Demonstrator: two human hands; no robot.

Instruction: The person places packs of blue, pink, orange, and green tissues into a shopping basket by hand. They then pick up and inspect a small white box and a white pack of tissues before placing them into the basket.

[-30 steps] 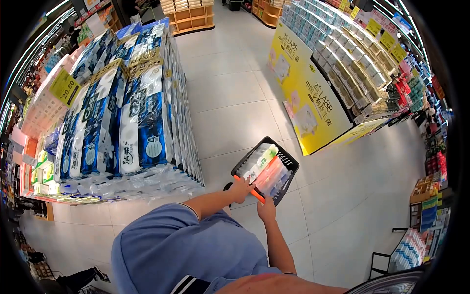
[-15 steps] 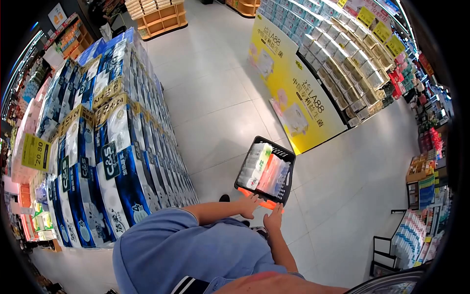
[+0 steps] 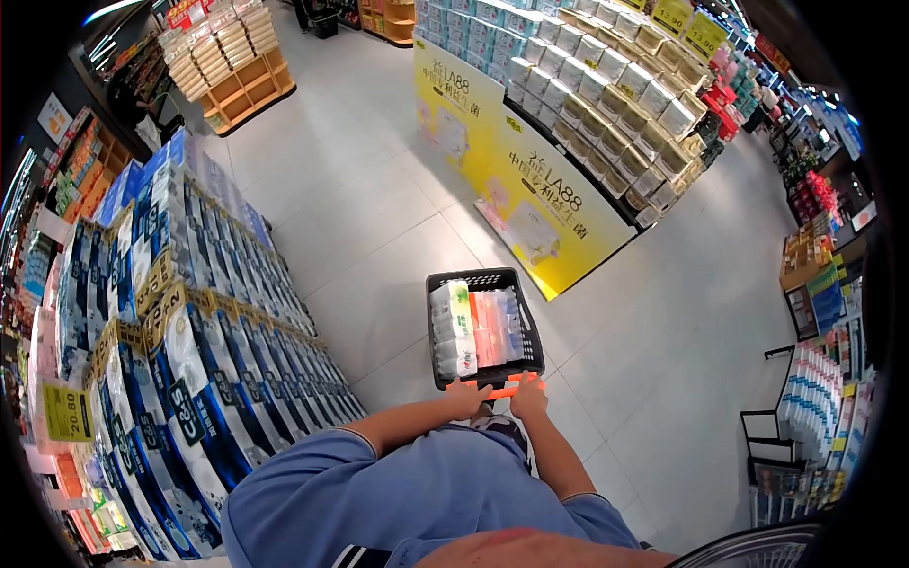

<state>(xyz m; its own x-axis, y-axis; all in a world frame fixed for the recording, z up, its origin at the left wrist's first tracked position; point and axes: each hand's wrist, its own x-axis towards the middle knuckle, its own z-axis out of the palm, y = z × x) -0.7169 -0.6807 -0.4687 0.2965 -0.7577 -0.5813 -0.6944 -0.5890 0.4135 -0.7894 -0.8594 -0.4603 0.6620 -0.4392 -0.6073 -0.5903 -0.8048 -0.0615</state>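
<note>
A black shopping basket [image 3: 532, 364] with slotted sides stands in front of my body at floor level. Its orange handle [image 3: 504, 391] crosses the near end. My left hand [image 3: 467, 399] wraps around the left part of this handle, and my right hand [image 3: 528, 399] is closed around its right end. Inside the basket, a white-and-green pack of tissues [image 3: 454, 327] lies along the left side. Beside it are orange-pink packs [image 3: 489, 327] and a bluish clear pack [image 3: 513, 325] on the right. Whether the basket has wheels is hidden.
A tall stack of blue toilet paper packs [image 3: 204, 379] rises on my left. A yellow display board [image 3: 544, 208] fronts stacked boxes [image 3: 606, 104] ahead on the right. Farther off stands a wooden shelf unit [image 3: 251, 90]; a black rack [image 3: 767, 426] is at right.
The view has turned right, so the display and toilet paper stack shift left. The basket looks straighter and sits further left in view. My fingers, stretched before, are now closed around its handle.
</note>
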